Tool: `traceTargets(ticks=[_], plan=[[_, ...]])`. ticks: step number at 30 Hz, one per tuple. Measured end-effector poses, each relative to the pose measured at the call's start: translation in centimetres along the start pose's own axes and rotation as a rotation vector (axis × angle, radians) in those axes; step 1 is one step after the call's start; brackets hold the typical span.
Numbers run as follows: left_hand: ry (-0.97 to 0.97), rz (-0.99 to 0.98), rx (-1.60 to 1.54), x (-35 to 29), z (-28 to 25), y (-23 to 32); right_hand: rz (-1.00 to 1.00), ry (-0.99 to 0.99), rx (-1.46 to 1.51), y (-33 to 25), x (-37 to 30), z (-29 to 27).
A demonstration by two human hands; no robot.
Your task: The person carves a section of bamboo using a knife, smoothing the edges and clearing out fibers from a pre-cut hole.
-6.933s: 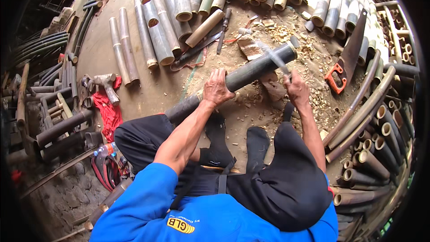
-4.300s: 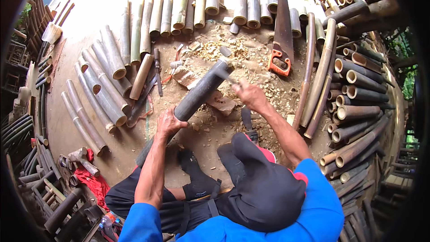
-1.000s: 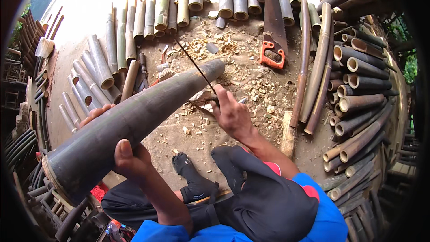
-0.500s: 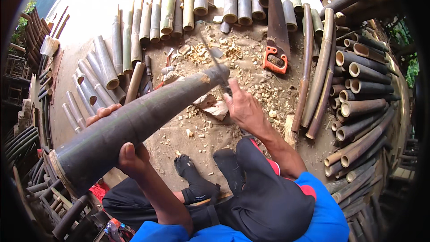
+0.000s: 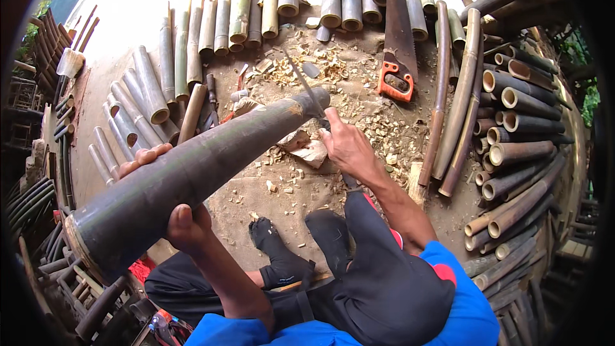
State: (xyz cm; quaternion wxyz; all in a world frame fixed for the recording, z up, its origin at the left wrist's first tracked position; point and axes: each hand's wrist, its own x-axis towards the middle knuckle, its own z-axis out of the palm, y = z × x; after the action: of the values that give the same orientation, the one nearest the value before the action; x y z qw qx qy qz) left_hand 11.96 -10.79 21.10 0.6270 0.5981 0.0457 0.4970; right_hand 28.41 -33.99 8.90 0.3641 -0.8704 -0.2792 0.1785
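A thick dark bamboo tube [image 5: 186, 173] slants from the lower left up to the middle, its wide cut end [image 5: 80, 243] toward me. My left hand [image 5: 191, 227] is closed around it, thumb on the near side and fingertips over the far side. A long-handled knife [image 5: 301, 80] is in my closed right hand [image 5: 349, 147]. Its blade crosses the tube's narrow far end and appears to touch it. The fingers hide part of the handle, whose dark lower end shows under my wrist.
An orange-handled saw [image 5: 397, 80] lies at the far right of centre. Wood chips [image 5: 314, 57] litter the ground cloth. Bamboo tubes [image 5: 240, 6] line the far side, and more are piled at the right [image 5: 522, 154]. My feet [image 5: 278, 256] are just below the tube.
The tube's wide end has shifted slightly left. The knife blade lies at a slightly different angle across the narrow end. Both hands keep their grips.
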Motion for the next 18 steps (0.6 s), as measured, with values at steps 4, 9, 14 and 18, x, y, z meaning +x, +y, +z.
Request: traceTargets(ticks=[4,9,14,18], plan=[[-0.006,-0.01,0.035,0.1,-0.3,0.4,-0.133,0.112,-0.06,-2.3,-1.9,2.3],[0.026,0.007,0.079,0.4,0.4,0.4,-0.183,0.168,-0.058,-4.1,-1.9,1.8],[0.04,-0.013,0.049,0.0,1.1,0.7,0.089,-0.032,0.009,-0.4,-1.0,1.1],[0.082,-0.031,0.041,0.0,0.9,1.0,-0.212,0.263,0.066,-3.6,-2.8,1.3]])
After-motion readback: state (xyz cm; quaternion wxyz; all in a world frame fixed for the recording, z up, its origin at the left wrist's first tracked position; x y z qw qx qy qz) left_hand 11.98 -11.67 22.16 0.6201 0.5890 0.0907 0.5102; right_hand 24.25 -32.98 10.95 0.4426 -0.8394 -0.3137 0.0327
